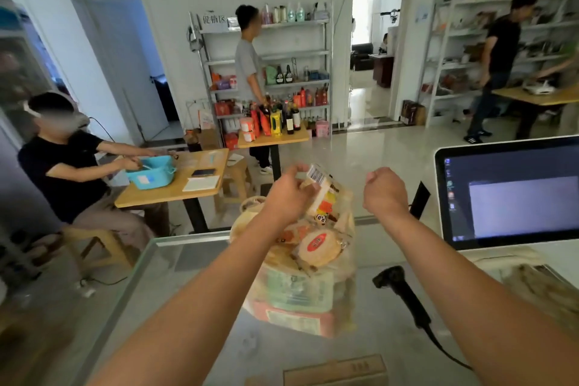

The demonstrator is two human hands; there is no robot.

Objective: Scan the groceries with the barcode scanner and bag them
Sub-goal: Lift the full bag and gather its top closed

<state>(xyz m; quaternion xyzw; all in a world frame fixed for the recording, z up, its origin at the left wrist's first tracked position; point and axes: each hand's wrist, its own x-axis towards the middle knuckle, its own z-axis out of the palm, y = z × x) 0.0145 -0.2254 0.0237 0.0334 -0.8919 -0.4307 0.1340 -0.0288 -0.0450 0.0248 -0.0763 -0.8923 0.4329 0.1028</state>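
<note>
A clear plastic bag point(346, 288) full of groceries stands on the glass counter point(194, 301) in front of me. My left hand point(289, 194) grips a snack packet point(326, 194) with a barcode label at the top of the bag. Beside it, my right hand point(387, 189) is curled into a fist to the right of the bag's top; whether it pinches the bag's edge is not visible. A round wrapped cake point(318, 246) and flat boxes point(300, 291) lie inside the bag. The black barcode scanner point(404, 294) lies on the counter, right of the bag.
A screen point(513, 194) stands at the right of the counter. A cardboard box point(336, 370) sits at the near edge. Beyond the counter are wooden tables, a seated person point(62, 166), two standing people and stocked shelves point(294, 72).
</note>
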